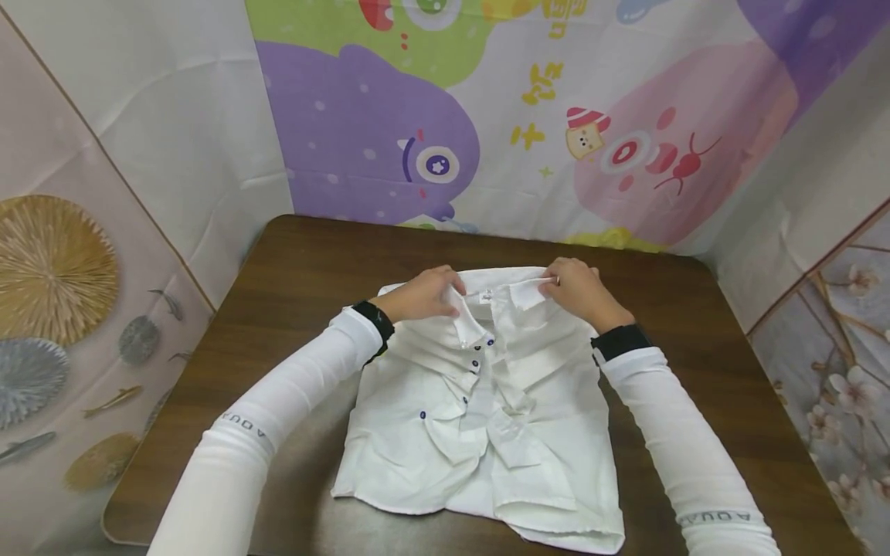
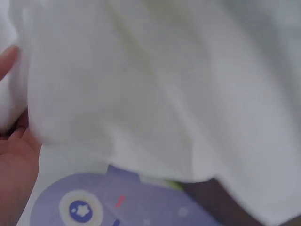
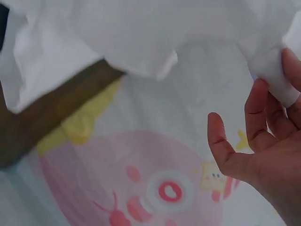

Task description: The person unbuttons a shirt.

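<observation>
A white shirt [image 1: 417, 455] with small dark blue buttons lies rumpled on the table, its collar at the far side and its front partly parted. My left hand [image 1: 427, 293] pinches the left part of the collar between thumb and fingers. On the other side my right hand [image 1: 579, 292] pinches the collar's right part. White cloth [image 2: 141, 84] fills most of the left wrist view, with only part of the left hand [image 2: 19, 169] at its edge. In the right wrist view, the right hand [image 3: 268, 141] holds a fold of cloth between thumb and fingers, its little finger apart.
The brown wooden table [image 1: 299, 270] carries the shirt. Behind it hangs a cartoon-printed curtain [image 1: 375, 131], close to the table's back edge. Patterned cloth walls [image 1: 188, 116] stand at both sides.
</observation>
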Demonstrator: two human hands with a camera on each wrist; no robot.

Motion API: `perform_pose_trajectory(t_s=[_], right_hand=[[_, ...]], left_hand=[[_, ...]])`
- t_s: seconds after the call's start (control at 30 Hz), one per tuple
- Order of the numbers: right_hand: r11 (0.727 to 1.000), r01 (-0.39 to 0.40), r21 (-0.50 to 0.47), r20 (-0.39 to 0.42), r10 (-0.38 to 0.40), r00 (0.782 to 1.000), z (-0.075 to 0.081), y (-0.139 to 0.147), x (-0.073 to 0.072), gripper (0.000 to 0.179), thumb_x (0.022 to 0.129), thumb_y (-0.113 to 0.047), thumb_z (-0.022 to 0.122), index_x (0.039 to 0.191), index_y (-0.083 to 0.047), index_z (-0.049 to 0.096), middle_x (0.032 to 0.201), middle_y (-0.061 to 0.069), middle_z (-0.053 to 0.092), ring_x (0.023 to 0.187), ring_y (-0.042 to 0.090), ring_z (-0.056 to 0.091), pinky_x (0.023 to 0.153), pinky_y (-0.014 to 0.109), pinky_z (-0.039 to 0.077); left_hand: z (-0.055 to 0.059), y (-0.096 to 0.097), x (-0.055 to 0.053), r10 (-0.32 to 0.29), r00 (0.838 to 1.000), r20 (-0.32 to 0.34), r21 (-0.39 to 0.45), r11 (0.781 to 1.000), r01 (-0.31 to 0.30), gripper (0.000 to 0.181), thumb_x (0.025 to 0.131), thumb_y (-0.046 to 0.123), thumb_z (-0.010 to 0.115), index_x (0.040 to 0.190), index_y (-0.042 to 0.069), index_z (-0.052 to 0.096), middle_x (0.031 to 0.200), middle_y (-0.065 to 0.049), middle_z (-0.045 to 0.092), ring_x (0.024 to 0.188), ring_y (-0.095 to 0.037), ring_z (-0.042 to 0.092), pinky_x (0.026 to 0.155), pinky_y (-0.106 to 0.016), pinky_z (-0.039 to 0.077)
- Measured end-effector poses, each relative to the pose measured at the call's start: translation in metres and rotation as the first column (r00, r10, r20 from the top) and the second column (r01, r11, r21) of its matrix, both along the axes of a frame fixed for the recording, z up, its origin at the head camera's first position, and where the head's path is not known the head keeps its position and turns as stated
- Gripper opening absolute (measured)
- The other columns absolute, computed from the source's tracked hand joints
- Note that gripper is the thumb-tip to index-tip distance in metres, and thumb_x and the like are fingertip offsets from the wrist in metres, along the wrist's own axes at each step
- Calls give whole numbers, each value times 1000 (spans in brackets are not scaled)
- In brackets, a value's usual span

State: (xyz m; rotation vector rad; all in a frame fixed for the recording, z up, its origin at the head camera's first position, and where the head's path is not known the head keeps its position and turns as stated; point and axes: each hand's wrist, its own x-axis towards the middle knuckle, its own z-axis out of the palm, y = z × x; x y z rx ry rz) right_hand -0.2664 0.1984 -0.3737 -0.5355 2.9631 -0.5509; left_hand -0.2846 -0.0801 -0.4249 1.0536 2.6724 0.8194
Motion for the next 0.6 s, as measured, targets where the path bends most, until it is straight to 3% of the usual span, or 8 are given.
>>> perform_pose_trajectory(t_s=[0.13, 0.3, 0.37, 0.47, 0.6], right_hand=[[1000, -12, 27, -97, 15, 995, 10, 5, -1, 17, 90, -11, 59, 100, 0, 66, 98, 16, 52, 87, 30, 52, 74, 42, 33], [999, 12, 37, -188, -4, 982, 12, 8, -5, 15, 90, -7, 57, 98, 0, 67, 90, 18, 62, 76, 29, 56, 71, 41, 43], [999, 49, 4, -207, -47, 977, 10, 5, -6, 16, 91, -8, 53, 97, 0, 65, 84, 16, 66, 70, 28, 59, 66, 40, 46], [987, 136, -87, -223, -152, 963, 6, -2, -8, 19, 90, -7, 48, 95, 1, 64, 76, 14, 66, 64, 27, 60, 64, 41, 46], [952, 245, -184, -185, -278, 943, 1, -15, -11, 23, 91, -11, 47, 99, 2, 63, 79, 16, 68, 70, 32, 65, 72, 44, 48]], left_hand=[[16, -4, -4, -19, 997, -77, -35, 999, 17, 16, 85, 12, 66, 99, 5, 65, 97, -10, 60, 89, -21, 54, 83, -34, 45], [34, -7, -12, -13, 987, -161, -162, 987, -14, 19, 90, 11, 60, 107, 7, 67, 101, -11, 61, 97, -25, 55, 87, -36, 45], [41, -5, -15, 25, 975, -221, -244, 966, -80, 21, 91, 14, 59, 110, 10, 67, 110, -12, 59, 103, -27, 53, 90, -37, 45], [50, 1, -20, 87, 948, -306, -344, 919, -195, 24, 92, 21, 58, 113, 11, 65, 114, -12, 58, 103, -27, 56, 87, -38, 48], [56, 9, -27, 137, 912, -387, -424, 852, -308, 33, 91, 34, 58, 110, 8, 64, 103, -11, 66, 93, -27, 63, 79, -40, 53]])
